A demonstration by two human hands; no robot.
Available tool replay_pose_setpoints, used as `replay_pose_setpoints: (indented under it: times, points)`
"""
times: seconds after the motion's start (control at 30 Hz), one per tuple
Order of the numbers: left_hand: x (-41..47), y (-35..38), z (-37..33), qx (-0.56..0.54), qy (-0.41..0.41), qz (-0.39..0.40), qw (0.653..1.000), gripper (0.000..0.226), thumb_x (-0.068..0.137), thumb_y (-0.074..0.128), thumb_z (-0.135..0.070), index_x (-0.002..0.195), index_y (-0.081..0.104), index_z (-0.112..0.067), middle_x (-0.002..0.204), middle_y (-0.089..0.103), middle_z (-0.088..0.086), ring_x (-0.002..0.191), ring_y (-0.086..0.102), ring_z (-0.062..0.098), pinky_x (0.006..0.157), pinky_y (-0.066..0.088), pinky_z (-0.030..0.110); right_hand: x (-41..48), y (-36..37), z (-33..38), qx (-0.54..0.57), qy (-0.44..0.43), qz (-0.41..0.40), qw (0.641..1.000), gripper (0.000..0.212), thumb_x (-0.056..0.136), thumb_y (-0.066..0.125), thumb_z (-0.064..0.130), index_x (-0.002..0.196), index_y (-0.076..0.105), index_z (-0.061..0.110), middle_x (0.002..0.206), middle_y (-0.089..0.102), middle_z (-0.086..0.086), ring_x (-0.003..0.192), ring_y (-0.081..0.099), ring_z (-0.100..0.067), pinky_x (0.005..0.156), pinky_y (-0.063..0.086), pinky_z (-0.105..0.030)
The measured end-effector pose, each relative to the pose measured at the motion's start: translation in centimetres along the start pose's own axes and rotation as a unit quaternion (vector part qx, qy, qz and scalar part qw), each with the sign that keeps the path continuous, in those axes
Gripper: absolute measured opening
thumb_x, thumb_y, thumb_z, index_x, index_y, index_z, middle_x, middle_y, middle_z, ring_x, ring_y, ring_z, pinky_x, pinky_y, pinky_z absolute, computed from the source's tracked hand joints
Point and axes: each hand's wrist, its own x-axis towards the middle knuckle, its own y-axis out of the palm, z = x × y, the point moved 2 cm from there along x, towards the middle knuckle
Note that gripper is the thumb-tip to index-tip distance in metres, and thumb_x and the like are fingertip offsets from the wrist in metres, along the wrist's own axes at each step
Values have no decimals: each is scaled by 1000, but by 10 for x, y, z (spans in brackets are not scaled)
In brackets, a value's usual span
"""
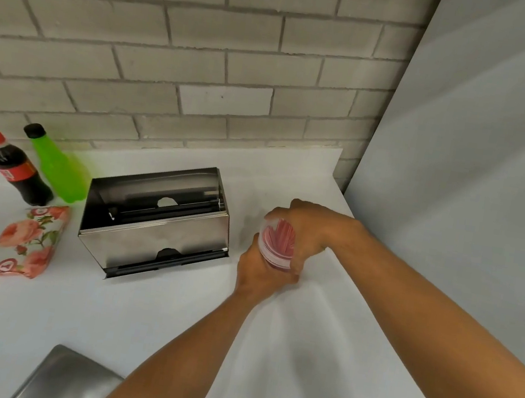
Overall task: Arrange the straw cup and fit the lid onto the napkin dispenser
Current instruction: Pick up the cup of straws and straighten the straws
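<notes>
A clear plastic cup full of red-and-white straws is held at the right of the white counter, tilted with its mouth toward me. My left hand grips it from below and my right hand wraps over its top and right side. The steel napkin dispenser stands open-topped to the left of the cup, a hand's width away. A flat steel lid lies at the counter's near edge, partly behind my left forearm.
A cola bottle and a green bottle stand at the back left by the brick wall. A floral napkin pack lies left of the dispenser. A grey panel borders the counter on the right.
</notes>
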Motion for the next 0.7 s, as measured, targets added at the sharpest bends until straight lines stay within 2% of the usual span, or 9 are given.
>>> replay_pose_setpoints:
  times: [0.07,0.13,0.2,0.3,0.47,0.53,0.63,0.7]
  points:
    - [1,1,2,-4,-13,5,1000,99,35,98,-45,125,58,-42,109,71,-17,99,69,6,79,61,22,2,1,1,5,13,-21,1000,125,43,99,47,150,36,43,118,47,2,106,57,-23,76,59,-34]
    - [2,1,4,-2,-16,12,1000,99,36,98,-42,128,60,-37,111,73,-13,100,71,10,83,64,30,1,1,2,1,25,-29,999,124,39,96,54,148,39,40,115,48,4,100,58,-21,66,53,-29]
    - [2,1,5,5,-7,18,1000,98,38,97,-42,129,62,-33,112,73,-12,101,72,12,84,64,30,0,0,4,-8,31,-33,999,124,37,94,60,147,42,35,113,47,5,96,57,-21,58,45,-27]
    - [1,2,3,8,-3,16,1000,97,40,97,-43,130,62,-32,112,73,-13,100,72,12,84,64,30,0,-1,5,-11,35,-38,999,125,36,93,63,147,44,32,112,45,5,94,55,-20,57,41,-26]
    - [-2,2,3,-3,-9,11,1000,88,41,98,-37,121,60,-41,106,72,-18,97,72,9,77,63,23,-2,-1,5,-12,33,-47,998,123,36,91,66,146,48,33,125,53,3,98,54,-19,68,48,-29]
    - [-3,1,2,-14,-10,23,1000,91,42,101,-32,123,60,-41,110,71,-16,101,71,12,81,62,24,-3,2,4,2,38,-48,998,126,37,92,66,149,45,35,134,54,2,103,54,-19,74,50,-30]
    - [-12,-10,-3,-12,-8,47,999,109,42,104,-26,138,53,-34,124,69,-10,114,68,18,90,60,30,-10,7,6,12,50,-36,998,145,35,94,68,160,27,38,145,48,1,124,54,-24,90,51,-35]
    - [-26,-24,-6,1,-1,51,999,119,48,104,-27,150,42,-26,137,62,-3,123,61,21,100,56,37,-16,8,12,3,45,-55,998,155,32,94,71,163,16,39,147,45,-2,131,49,-28,92,48,-36]
